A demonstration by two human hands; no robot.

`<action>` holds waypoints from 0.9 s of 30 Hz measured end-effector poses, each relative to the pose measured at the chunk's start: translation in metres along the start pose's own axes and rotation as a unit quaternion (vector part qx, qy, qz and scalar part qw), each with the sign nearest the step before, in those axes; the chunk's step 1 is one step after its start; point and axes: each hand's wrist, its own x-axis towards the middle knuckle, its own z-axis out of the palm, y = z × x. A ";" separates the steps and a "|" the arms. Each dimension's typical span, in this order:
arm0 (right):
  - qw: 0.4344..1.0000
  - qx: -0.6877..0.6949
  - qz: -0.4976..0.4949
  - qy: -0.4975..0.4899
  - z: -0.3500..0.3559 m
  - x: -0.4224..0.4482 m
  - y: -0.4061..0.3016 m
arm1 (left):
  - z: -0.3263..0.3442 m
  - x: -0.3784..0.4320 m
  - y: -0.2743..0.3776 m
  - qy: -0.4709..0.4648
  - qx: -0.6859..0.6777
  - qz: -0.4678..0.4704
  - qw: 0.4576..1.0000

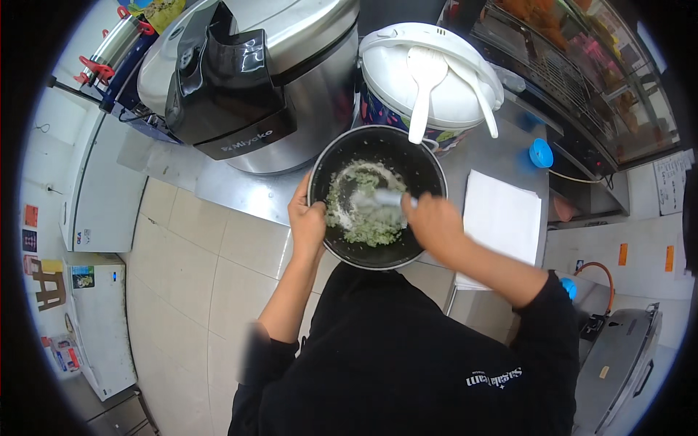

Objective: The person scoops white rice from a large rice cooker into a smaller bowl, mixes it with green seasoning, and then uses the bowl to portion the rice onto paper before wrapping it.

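Note:
A dark round bowl or pan [371, 143] with a pale rim is held in front of my body at the counter's edge. My left hand [308, 222] grips its left side, with the thumb over the rim. In my right hand [436, 222] is the handle of a pale utensil [387, 198], blurred by motion, so its exact kind is unclear. The utensil's head reaches into chopped green bits [373, 233] and white powder or grains [343, 215] on the bottom. Small bits also stick to the inner wall.
A large Miyako rice cooker [311, 109] stands at the back left. Beside it, two white rice paddles [426, 82] lie on a lidded container [381, 71]. White paper sheets [501, 218] and a blue cup [541, 152] are to the right, below a glass display case [589, 65].

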 end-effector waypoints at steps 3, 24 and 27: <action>0.989 0.098 -0.007 -0.114 -0.033 -0.019 -0.004 | -0.010 -0.001 0.001 0.020 -0.009 -0.043 0.999; 0.972 0.142 -0.007 -0.185 -0.030 0.006 -0.032 | -0.025 0.022 -0.009 -0.042 -0.037 -0.073 0.996; 0.992 0.042 0.059 -0.101 -0.014 0.038 -0.028 | -0.019 0.021 -0.003 -0.065 -0.029 -0.068 0.995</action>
